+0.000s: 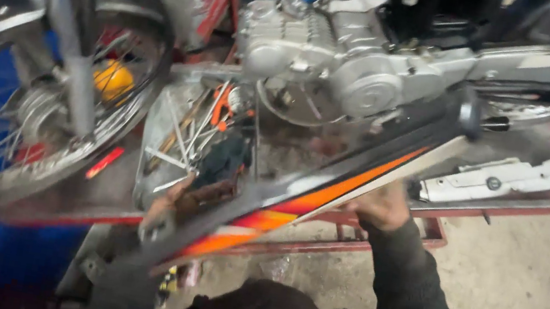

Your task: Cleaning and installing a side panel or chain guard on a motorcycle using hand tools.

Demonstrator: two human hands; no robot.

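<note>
— Concrete floor, grimy and pale, with a red steel lift table carrying a motorcycle: that's the workshop. Where do the hands sit?

— Both are on a long black side panel with orange and white stripes, held slantwise in front of the silver engine. The right hand has its grip wrapped on the panel's lower edge about midway, fingers tucked behind it, so they're pressed onto the panel. The left hand is lower down, near the panel's dark bottom end; it's blurred, and though it looks clamped on the panel, I can't be sure of the fingers.

— So the panel isn't mounted?

— It seems not. It hangs free of the frame, tilted from upper right to lower left, across the table's edge. I'd judge the step in hand is carrying or lining up the panel beside the bike.

— What surrounds it?

— A tray of loose tools lies behind the panel, beside the spoked front wheel. A white plastic cover rests on the table under the exhaust side, to the right.

— And the next move calls for what?

— Steady two-handed control, I'd say: the panel is long and thin, so both ends need to be turned together, keeping its lower tip away from the tools and spokes.
</note>
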